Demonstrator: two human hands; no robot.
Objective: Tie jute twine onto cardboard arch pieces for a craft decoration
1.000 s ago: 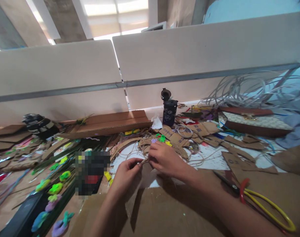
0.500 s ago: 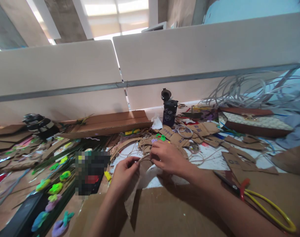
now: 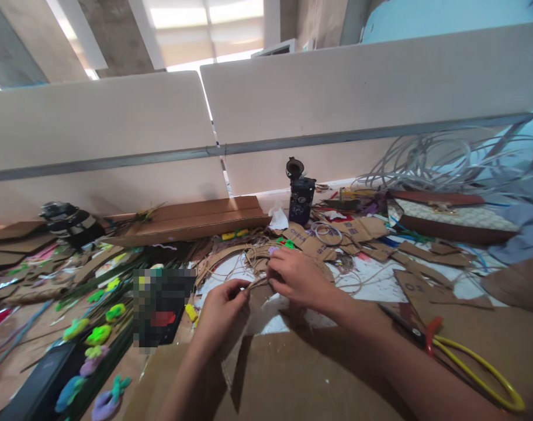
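Observation:
My left hand (image 3: 225,307) pinches a tan twine strand (image 3: 258,282) between thumb and fingertips. Close by on the right, my right hand (image 3: 298,278) is closed on the same twine, its fingertips partly hiding it. Just below the strand, a brown cardboard piece (image 3: 258,299) shows between the hands; how it is held is hidden. Behind my right hand lies a coil of twine (image 3: 253,254) with loose loops. Small green and purple fuzzy pieces (image 3: 286,242) sit beyond my knuckles.
Scissors (image 3: 424,339) with red and yellow handles lie beside my right forearm. A dark bottle (image 3: 301,199) with a raised lid, a handbag (image 3: 450,216) and a long cardboard tray (image 3: 196,225) stand behind. At left lie a black jar (image 3: 71,225) and fuzzy ornaments (image 3: 99,334).
The cardboard between my hands has shifted slightly and covers more of the white surface behind it. Both hands stay nearly in place, still on the twine.

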